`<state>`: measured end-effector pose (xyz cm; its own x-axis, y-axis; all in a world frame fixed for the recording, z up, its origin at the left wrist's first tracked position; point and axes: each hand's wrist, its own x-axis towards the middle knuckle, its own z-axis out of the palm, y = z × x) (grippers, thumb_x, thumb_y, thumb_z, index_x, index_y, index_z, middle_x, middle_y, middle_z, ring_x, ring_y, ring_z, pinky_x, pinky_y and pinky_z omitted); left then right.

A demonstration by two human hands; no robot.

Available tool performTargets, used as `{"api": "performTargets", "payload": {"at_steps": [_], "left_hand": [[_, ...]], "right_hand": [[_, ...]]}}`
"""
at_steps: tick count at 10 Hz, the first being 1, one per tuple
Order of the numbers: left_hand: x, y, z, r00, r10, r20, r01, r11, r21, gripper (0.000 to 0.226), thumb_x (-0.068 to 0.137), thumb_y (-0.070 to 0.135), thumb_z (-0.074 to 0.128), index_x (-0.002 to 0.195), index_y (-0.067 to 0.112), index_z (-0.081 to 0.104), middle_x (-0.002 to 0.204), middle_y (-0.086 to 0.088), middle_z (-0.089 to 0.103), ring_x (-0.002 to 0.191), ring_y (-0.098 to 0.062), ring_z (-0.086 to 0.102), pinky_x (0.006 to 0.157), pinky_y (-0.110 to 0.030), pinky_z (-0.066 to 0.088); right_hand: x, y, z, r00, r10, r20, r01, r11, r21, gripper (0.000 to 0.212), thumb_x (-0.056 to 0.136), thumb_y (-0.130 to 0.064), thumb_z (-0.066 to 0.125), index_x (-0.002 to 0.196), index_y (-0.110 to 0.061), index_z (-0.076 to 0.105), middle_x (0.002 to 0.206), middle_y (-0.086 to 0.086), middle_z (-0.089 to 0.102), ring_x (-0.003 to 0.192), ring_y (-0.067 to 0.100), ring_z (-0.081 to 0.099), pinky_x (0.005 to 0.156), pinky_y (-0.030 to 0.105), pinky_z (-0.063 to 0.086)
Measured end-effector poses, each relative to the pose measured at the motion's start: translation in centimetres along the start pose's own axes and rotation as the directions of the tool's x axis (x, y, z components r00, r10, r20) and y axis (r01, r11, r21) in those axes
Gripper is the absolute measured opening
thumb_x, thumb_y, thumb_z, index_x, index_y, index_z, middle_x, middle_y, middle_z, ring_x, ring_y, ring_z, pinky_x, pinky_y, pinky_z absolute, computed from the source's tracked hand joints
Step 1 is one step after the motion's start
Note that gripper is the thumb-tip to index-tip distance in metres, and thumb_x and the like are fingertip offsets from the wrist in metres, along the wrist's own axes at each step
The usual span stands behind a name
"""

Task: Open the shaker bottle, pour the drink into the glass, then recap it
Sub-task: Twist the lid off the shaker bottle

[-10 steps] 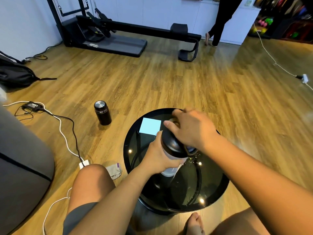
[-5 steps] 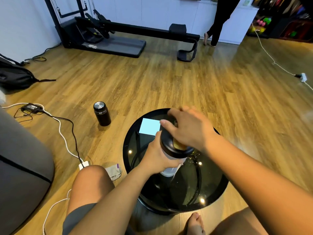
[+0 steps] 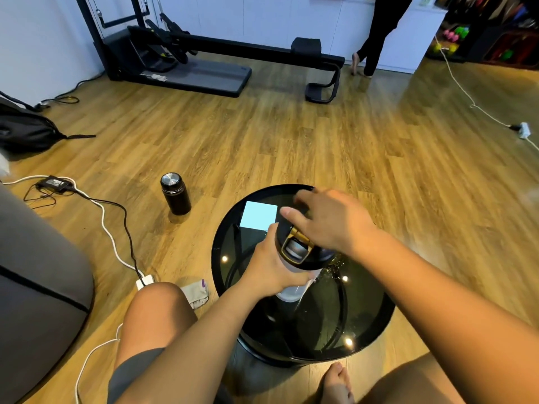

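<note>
the shaker bottle stood on the round black glass table, near its middle. the left hand was wrapped around the bottle's pale body from the left. the right hand was clamped over the far right side of its black lid, fingers curled on the rim.
</note>
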<state>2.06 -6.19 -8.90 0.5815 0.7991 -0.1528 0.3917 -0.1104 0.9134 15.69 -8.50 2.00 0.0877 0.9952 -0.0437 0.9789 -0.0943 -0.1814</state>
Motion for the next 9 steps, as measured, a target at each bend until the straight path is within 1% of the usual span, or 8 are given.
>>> {"api": "performTargets", "payload": {"at_steps": [1, 3, 4, 5, 6, 7, 8, 9], "left_hand": [[0.1, -0.2, 0.2, 1.000, 0.003, 0.012, -0.003, 1.000, 0.019, 0.113, 0.041, 0.059, 0.076, 0.140, 0.016, 0.042, 0.111, 0.020, 0.057, 0.107, -0.005, 0.061, 0.089, -0.012, 0.046], [0.6, -1.4, 0.8, 0.996, -0.085, 0.008, 0.084, 0.996, 0.041, 0.120, 0.038, 0.067, 0.082, 0.140, 0.013, 0.050, 0.133, -0.005, 0.064, 0.124, -0.020, 0.062, 0.105, -0.040, 0.053], [-0.3, 0.0, 0.1, 0.997, -0.084, 0.001, 0.083, 0.996, 0.028, 0.117, 0.038, 0.062, 0.081, 0.140, 0.013, 0.049, 0.130, -0.004, 0.064, 0.121, -0.019, 0.063, 0.101, -0.035, 0.053], [0.0, 0.0, 0.0, 1.000, -0.025, -0.011, 0.025, 1.000, 0.008, 0.120, 0.040, 0.058, 0.079, 0.145, 0.016, 0.040, 0.127, 0.002, 0.061, 0.116, -0.013, 0.061, 0.096, -0.024, 0.049], [-0.2, 0.1, -0.1, 1.000, -0.023, 0.008, 0.023, 1.000, -0.006, 0.119, 0.039, 0.058, 0.079, 0.145, 0.018, 0.039, 0.127, 0.003, 0.060, 0.116, -0.012, 0.061, 0.097, -0.025, 0.049], [0.0, -0.6, 0.2, 0.998, -0.062, 0.019, 0.061, 0.998, 0.016, 0.113, 0.043, 0.053, 0.085, 0.142, 0.017, 0.044, 0.131, 0.001, 0.061, 0.119, -0.014, 0.061, 0.101, -0.030, 0.052], [-0.1, -0.4, 0.2, 0.995, -0.100, 0.017, 0.099, 0.994, 0.051, 0.101, 0.052, 0.040, 0.093, 0.139, 0.012, 0.049, 0.136, -0.007, 0.062, 0.127, -0.023, 0.061, 0.107, -0.040, 0.050], [0.0, 0.0, 0.0, 0.999, -0.053, 0.006, 0.053, 0.999, 0.003, 0.112, 0.046, 0.044, 0.090, 0.143, 0.013, 0.044, 0.134, -0.007, 0.061, 0.122, -0.023, 0.061, 0.105, -0.038, 0.050]], "right_hand": [[0.4, 0.7, 0.2, 0.992, 0.100, 0.074, -0.096, 0.994, -0.050, 0.056, 0.097, -0.065, 0.029, 0.120, -0.023, 0.060, 0.111, 0.008, 0.059, 0.106, 0.031, 0.061, 0.084, 0.040, 0.047], [0.3, -2.4, 1.3, 0.959, -0.271, 0.078, 0.255, 0.952, 0.169, 0.038, 0.087, -0.060, 0.057, 0.081, -0.025, 0.069, 0.082, -0.005, 0.064, 0.086, 0.015, 0.058, 0.070, 0.036, 0.045], [-0.1, -2.5, 0.1, 0.951, -0.309, -0.023, 0.292, 0.869, 0.399, 0.036, 0.088, -0.057, 0.057, 0.088, -0.024, 0.071, 0.084, -0.008, 0.071, 0.081, 0.011, 0.065, 0.075, 0.039, 0.053], [0.4, -0.8, -0.4, 0.986, -0.166, -0.031, 0.169, 0.976, 0.137, 0.049, 0.095, -0.064, 0.040, 0.108, -0.025, 0.066, 0.103, 0.000, 0.068, 0.097, 0.020, 0.064, 0.082, 0.040, 0.052], [0.2, 0.1, 0.6, 0.999, 0.032, 0.029, -0.028, 0.988, -0.150, 0.061, 0.095, -0.069, 0.023, 0.114, -0.024, 0.061, 0.107, 0.007, 0.063, 0.106, 0.029, 0.061, 0.088, 0.042, 0.049], [0.0, -1.3, 1.8, 0.991, -0.137, 0.006, 0.137, 0.990, -0.043, 0.055, 0.093, -0.068, 0.033, 0.101, -0.026, 0.067, 0.096, 0.001, 0.064, 0.097, 0.022, 0.059, 0.093, 0.043, 0.046], [-0.8, -2.7, 1.3, 0.939, -0.342, 0.034, 0.327, 0.920, 0.214, 0.047, 0.086, -0.066, 0.047, 0.075, -0.026, 0.068, 0.069, -0.007, 0.064, 0.070, 0.009, 0.057, 0.086, 0.042, 0.050], [-0.4, -1.7, 0.2, 0.953, -0.293, -0.084, 0.303, 0.888, 0.346, 0.041, 0.089, -0.061, 0.050, 0.087, -0.025, 0.070, 0.081, -0.009, 0.069, 0.077, 0.010, 0.062, 0.078, 0.040, 0.053]]}}
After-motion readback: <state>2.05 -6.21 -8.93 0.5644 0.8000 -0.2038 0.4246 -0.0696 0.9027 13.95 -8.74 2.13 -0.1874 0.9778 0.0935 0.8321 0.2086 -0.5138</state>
